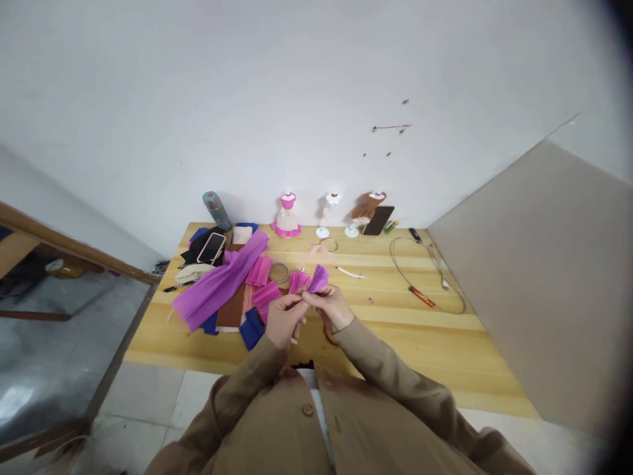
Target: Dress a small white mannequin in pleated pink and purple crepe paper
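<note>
My left hand (285,317) and my right hand (335,306) meet over the front middle of the table. Between their fingertips is a small gathered piece of purple crepe paper (319,278), fanned out at the top. Both hands are closed in a pinch on its lower end. Just behind them lies a pleated pink crepe paper piece (298,282). Left of my hands are more pink pieces (267,298), a folded blue piece (252,328) and a long purple crepe strip (222,280). Scissors with an orange handle (330,336) are partly hidden under my right hand.
Along the wall stand a pink-and-cream dress form (287,214), a bare white form (324,218) and a brown-dressed form (368,210). A tape roll (279,272) lies mid-table. A bottle (216,210) and a phone (211,249) are left; a glue gun cord (465,300) loops right.
</note>
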Demonstrator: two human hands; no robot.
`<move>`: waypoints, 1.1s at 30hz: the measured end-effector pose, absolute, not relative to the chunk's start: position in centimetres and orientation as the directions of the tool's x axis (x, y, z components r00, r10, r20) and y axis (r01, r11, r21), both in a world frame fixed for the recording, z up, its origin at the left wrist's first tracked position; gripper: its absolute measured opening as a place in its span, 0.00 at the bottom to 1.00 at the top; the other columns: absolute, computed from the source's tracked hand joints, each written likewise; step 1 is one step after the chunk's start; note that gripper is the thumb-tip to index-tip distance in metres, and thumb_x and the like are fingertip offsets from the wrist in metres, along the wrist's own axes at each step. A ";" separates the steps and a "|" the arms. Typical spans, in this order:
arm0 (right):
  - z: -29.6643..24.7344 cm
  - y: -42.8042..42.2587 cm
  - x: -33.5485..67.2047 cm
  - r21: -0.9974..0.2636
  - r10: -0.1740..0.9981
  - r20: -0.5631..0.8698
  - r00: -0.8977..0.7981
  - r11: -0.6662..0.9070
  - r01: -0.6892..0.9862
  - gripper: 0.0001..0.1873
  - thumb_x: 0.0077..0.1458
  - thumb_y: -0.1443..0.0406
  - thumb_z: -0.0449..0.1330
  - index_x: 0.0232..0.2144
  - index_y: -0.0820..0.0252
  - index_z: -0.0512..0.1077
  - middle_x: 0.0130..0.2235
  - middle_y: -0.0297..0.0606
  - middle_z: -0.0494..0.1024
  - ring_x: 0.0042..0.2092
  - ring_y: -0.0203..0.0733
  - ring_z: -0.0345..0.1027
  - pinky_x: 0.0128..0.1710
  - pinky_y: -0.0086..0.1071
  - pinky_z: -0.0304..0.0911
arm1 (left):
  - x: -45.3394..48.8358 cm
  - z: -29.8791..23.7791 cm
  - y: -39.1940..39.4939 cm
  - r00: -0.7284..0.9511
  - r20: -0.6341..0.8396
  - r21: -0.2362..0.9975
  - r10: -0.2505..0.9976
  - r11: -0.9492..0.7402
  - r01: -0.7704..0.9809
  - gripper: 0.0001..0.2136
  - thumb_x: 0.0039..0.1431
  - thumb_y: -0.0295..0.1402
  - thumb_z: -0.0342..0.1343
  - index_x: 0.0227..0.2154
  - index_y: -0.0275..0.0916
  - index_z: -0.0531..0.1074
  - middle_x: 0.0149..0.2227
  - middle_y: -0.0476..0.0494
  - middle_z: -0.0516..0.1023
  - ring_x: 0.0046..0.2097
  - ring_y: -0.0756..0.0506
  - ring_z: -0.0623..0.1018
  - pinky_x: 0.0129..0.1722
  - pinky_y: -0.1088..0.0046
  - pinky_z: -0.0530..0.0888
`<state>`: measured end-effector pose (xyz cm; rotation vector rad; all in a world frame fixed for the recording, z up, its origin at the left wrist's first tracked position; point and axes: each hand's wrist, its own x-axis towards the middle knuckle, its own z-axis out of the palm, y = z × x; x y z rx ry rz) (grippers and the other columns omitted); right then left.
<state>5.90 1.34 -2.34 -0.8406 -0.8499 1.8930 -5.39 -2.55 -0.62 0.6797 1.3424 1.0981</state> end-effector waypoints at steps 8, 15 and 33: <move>-2.2 2.7 7.3 -0.845 0.918 -0.261 -0.299 -0.367 -0.389 0.14 0.32 0.59 0.77 0.20 0.61 0.79 0.22 0.35 0.80 0.22 0.34 0.68 0.24 0.29 0.67 | -5.1 -1.1 -2.7 -0.069 -0.436 0.882 0.897 0.410 -0.232 0.22 0.40 0.50 0.65 0.30 0.33 0.77 0.13 0.56 0.67 0.10 0.57 0.58 0.11 0.78 0.49; -2.4 3.6 7.8 -0.824 0.925 -0.316 -0.212 -0.378 -0.423 0.17 0.32 0.56 0.76 0.23 0.61 0.81 0.24 0.37 0.81 0.23 0.36 0.71 0.25 0.30 0.71 | -5.2 -1.7 -2.7 -0.087 -0.476 0.863 0.875 0.446 -0.236 0.24 0.37 0.49 0.67 0.31 0.33 0.75 0.12 0.57 0.68 0.09 0.56 0.59 0.10 0.79 0.50; -8.6 -0.6 7.3 -0.772 0.837 -0.420 -0.350 -0.532 -0.348 0.19 0.37 0.53 0.73 0.26 0.61 0.78 0.22 0.34 0.76 0.22 0.34 0.65 0.24 0.30 0.64 | -4.7 -6.3 -2.9 0.053 -0.593 0.719 0.803 0.558 -0.414 0.29 0.29 0.58 0.68 0.22 0.37 0.66 0.17 0.55 0.68 0.13 0.58 0.61 0.12 0.80 0.53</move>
